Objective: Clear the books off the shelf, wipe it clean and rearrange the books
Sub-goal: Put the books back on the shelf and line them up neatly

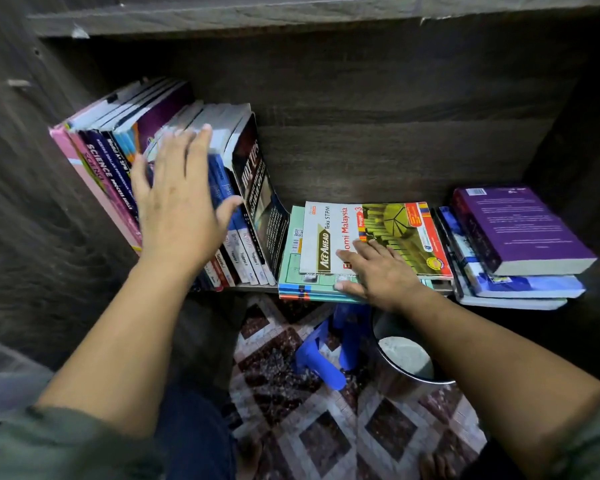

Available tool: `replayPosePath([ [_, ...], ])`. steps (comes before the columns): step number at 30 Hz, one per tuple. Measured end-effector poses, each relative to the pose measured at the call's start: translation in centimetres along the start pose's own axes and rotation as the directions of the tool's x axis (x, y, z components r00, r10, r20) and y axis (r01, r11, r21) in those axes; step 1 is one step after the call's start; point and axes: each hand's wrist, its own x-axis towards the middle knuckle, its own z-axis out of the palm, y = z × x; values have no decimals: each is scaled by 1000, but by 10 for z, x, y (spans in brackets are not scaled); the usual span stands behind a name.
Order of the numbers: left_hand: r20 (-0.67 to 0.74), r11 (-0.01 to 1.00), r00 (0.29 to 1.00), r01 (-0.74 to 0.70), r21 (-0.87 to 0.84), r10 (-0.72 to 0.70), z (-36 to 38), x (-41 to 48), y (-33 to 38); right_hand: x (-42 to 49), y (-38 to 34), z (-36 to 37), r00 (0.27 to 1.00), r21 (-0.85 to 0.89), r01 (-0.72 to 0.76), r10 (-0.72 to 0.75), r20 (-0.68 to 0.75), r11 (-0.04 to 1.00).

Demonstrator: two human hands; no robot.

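A dark wooden shelf [378,161] holds three groups of books. At the left, a row of upright books [111,174] leans leftward against the side wall. My left hand [177,206] is spread flat against these books, fingers straight. In the middle lies a flat stack topped by a white and green textbook [395,230], over teal books [291,271]. My right hand [378,271] rests palm down on that stack near its front edge, thumb against the teal book's edge. At the right sits another flat stack with a purple book [520,226] on top.
Below the shelf's front edge, on a patterned brown and white floor [326,427], stand a blue plastic stool [329,351] and a round metal bin [406,355] with something pale inside. The shelf's dark side panels [32,202] close in left and right.
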Motion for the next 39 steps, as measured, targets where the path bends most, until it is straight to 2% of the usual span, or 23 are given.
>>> replayPosePath([
  [3, 63, 994, 997, 40, -102, -34, 4, -6, -7, 9, -4, -7, 1000, -51, -15, 15, -3, 999],
  [7, -9, 996, 999, 37, -80, -38, 10, -3, -6, 13, -15, -16, 998, -225, 66, -66, 6, 972],
  [10, -54, 998, 998, 20, -59, -23, 12, 1, -12, 10, -23, -16, 987, -315, 134, -156, -45, 939],
  [14, -92, 996, 993, -78, -47, 73, 13, 2, -28, 14, -32, -22, 979, -308, -5, -57, -194, 951],
  [18, -149, 988, 984, -116, -101, 100, 13, 1, -37, 18, -52, -44, 915, -65, -89, 56, -399, 994],
  [21, -181, 984, 979, -115, -136, 89, 14, 0, -36, 25, -77, -66, 771, 260, -10, 173, -613, 966],
  [23, -181, 983, 980, -107, -148, 80, 14, -1, -35, 31, -98, -76, 666, 382, 110, 217, -714, 918],
  [25, -173, 981, 981, -110, -158, 83, 15, -1, -36, 36, -120, -83, 588, 497, 255, 275, -760, 829],
  [28, -153, 978, 984, -114, -174, 87, 14, -2, -38, 41, -149, -91, 563, 695, 415, 434, -703, 587],
  [29, -149, 977, 985, -115, -178, 89, 14, -2, -38, 44, -156, -91, 550, 716, 440, 467, -692, 542],
  [31, -140, 975, 986, -119, -189, 93, 13, -2, -38, 51, -168, -88, 572, 731, 483, 458, -681, 483],
  [33, -130, 972, 988, -114, -205, 89, 12, -2, -38, 57, -175, -81, 699, 760, 515, 319, -640, 396],
  [35, -125, 969, 990, -94, -229, 67, 10, -3, -37, 58, -174, -70, 825, 795, 496, 94, -557, 349],
  [37, -124, 963, 992, -58, -263, 26, 7, -2, -33, 56, -160, -61, 869, 784, 480, -91, -487, 393],
  [39, -118, 962, 993, -11, -274, -22, 3, -1, -25, 52, -137, -56, 889, 747, 456, -202, -411, 484],
])
